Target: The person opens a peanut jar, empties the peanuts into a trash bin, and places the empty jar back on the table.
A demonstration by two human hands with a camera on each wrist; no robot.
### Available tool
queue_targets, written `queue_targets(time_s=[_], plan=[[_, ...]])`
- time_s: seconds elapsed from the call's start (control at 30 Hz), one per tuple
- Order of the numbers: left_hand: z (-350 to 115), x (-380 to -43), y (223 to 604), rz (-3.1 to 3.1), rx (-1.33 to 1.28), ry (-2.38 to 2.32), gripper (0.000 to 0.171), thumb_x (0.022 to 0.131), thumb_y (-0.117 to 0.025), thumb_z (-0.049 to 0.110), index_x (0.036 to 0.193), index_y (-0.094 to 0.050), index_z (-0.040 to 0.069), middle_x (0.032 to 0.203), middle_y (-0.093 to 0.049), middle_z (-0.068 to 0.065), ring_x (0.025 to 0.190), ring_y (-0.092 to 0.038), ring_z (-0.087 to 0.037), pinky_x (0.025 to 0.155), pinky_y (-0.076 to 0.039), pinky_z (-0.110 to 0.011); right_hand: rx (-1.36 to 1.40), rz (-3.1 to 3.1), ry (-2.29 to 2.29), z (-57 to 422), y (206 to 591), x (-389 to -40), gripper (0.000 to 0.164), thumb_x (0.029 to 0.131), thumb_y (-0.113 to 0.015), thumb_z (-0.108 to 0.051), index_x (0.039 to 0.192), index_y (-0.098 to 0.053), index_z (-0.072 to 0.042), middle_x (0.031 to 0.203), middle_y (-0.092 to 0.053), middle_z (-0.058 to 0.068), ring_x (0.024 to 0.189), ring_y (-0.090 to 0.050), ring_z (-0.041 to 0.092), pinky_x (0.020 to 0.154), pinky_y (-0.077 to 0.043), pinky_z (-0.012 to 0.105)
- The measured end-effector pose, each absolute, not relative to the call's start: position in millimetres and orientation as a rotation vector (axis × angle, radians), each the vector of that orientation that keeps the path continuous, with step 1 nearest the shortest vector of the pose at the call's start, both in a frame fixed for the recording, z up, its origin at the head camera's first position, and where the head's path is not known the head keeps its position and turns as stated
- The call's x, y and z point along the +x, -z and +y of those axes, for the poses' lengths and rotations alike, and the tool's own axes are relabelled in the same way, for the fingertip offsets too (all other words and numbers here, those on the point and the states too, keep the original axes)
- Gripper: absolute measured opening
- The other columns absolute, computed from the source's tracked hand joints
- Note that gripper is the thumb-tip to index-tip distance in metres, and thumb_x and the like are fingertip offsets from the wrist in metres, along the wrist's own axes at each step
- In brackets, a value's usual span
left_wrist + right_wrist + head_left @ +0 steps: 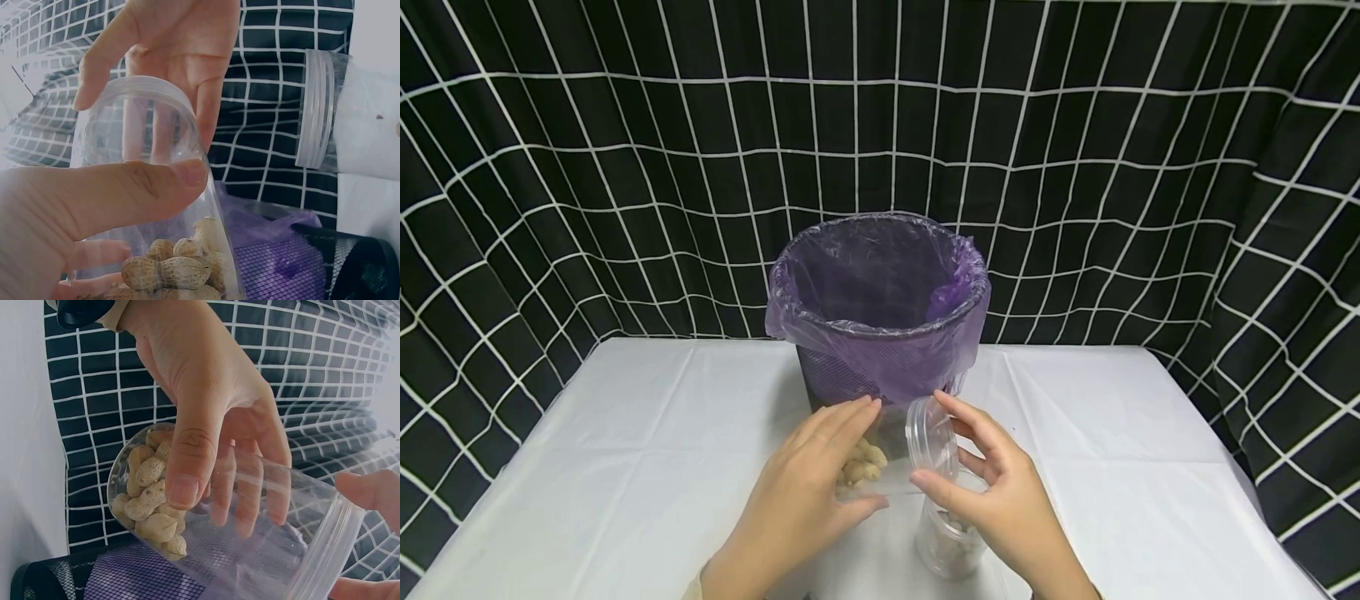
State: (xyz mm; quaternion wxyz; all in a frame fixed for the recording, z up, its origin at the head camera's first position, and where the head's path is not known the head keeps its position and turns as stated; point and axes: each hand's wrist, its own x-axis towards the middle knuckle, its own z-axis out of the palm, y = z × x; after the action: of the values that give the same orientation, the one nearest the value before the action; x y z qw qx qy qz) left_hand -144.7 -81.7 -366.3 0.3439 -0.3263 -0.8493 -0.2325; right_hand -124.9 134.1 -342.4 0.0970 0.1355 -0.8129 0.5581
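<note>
A clear plastic jar of peanuts in their shells lies nearly on its side between my two hands. My left hand grips its body, and the thumb crosses the clear wall in the left wrist view. At the other end, the fingers and thumb of my right hand hold the round clear lid end. Peanuts have gathered at the jar's base in the right wrist view. Below my right hand stands a second clear jar with small pieces inside, partly hidden by that hand.
Behind the hands stands a dark mesh bin lined with a purple plastic bag. Its wide mouth faces up. A white cloth covers the table, and black curtains with white grid lines surround it.
</note>
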Motion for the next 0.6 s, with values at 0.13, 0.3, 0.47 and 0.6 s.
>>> queue_targets(time_s=[0.13, 0.3, 0.47, 0.6], plan=[[-81.0, -144.8, 366.7, -2.203, -0.853, 0.600, 0.094, 0.055, -0.097, 0.026, 0.137, -0.056, 0.010, 0.134, -0.064, -0.005, 0.123, -0.060, -0.023, 0.106, -0.052, -0.037, 0.402, -2.408, -1.647, 134.4, 342.8, -123.6, 0.067, 0.082, -0.081, -0.019, 0.142, -0.052, -0.022, 0.144, -0.054, -0.006, 0.125, -0.051, 0.000, 0.105, -0.053, 0.042], [-80.4, -144.8, 368.3, -2.192, -0.864, 0.591, 0.094, 0.054, -0.097, 0.027, 0.137, -0.056, 0.009, 0.134, -0.064, -0.005, 0.122, -0.061, -0.023, 0.106, -0.051, -0.036, 0.386, -2.411, -1.645, 133.9, 344.0, -122.6, 0.070, 0.082, -0.082, -0.020, 0.144, -0.050, -0.025, 0.148, -0.051, -0.004, 0.131, -0.050, 0.008, 0.107, -0.051, 0.043], [-80.3, -144.8, 367.7, -2.188, -0.863, 0.591, 0.096, 0.054, -0.097, 0.028, 0.138, -0.055, 0.009, 0.134, -0.064, -0.005, 0.121, -0.061, -0.023, 0.107, -0.051, -0.035, 0.382, -2.380, -1.643, 133.8, 344.3, -124.7, 0.073, 0.081, -0.082, -0.016, 0.146, -0.049, -0.022, 0.147, -0.051, -0.001, 0.129, -0.050, 0.003, 0.108, -0.049, 0.045], [-80.5, -144.9, 366.4, -2.182, -0.859, 0.580, 0.096, 0.054, -0.097, 0.028, 0.138, -0.055, 0.009, 0.133, -0.065, -0.005, 0.121, -0.061, -0.023, 0.107, -0.051, -0.035, 0.380, -2.379, -1.638, 134.0, 343.2, -126.0, 0.072, 0.081, -0.082, -0.016, 0.145, -0.049, -0.022, 0.146, -0.052, -0.004, 0.125, -0.049, -0.003, 0.106, -0.052, 0.043]])
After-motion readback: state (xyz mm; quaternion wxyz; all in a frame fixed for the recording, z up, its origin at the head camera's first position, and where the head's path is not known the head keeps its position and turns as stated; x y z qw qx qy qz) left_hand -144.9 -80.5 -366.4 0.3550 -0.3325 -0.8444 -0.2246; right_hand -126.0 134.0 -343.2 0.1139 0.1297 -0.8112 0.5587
